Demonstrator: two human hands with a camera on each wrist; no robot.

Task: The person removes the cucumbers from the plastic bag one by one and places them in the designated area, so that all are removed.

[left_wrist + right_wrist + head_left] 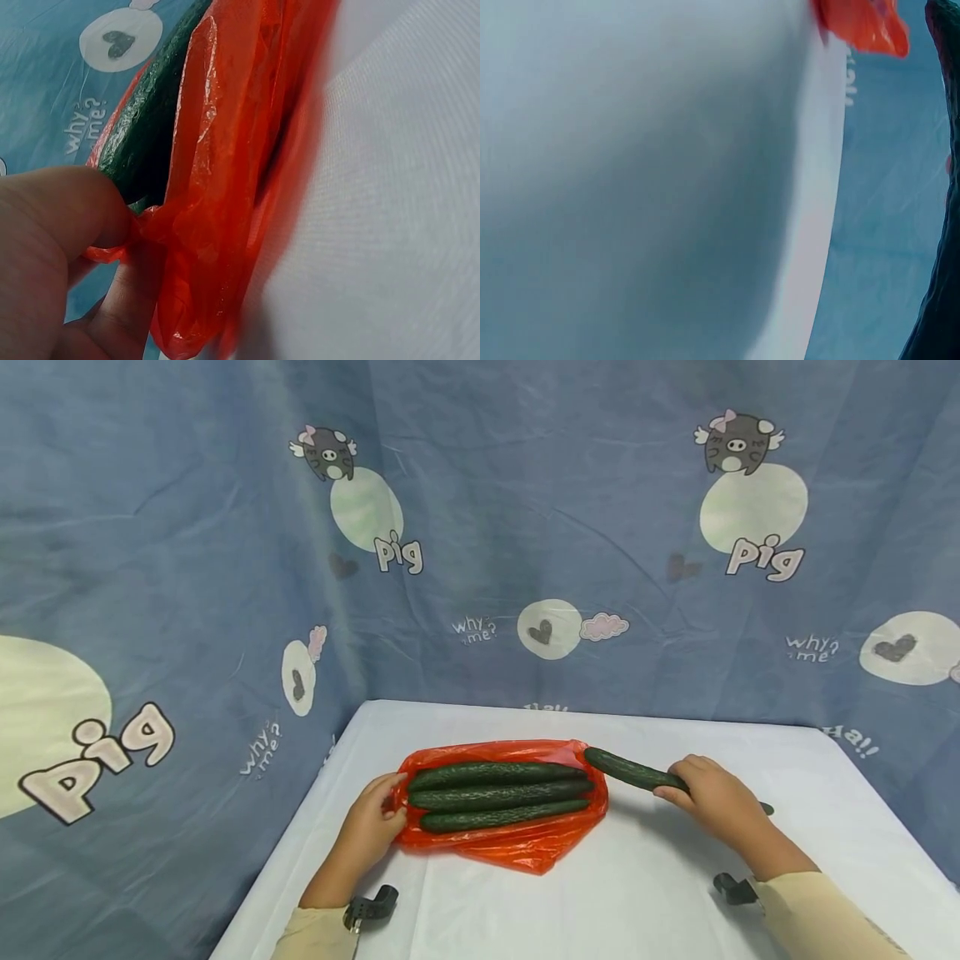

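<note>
Our left hand (372, 820) pinches the bag's (525, 852) nine-o'clock edge; our right hand (714, 799) grips a cucumber (630, 771) by the bag's two o'clock; three others (498, 797) lie inside. We seem mid-transfer, direction unclear; next needs a steady bag.

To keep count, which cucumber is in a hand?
The rightmost cucumber, gripped by the right hand; the other three cucumbers lie side by side in the red bag.

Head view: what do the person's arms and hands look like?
Left hand and right hand: ungloved. Left sleeve and right sleeve: beige, the right with a faint, unreadable marking. Black left bracket and black right bracket near the cuffs.
</note>
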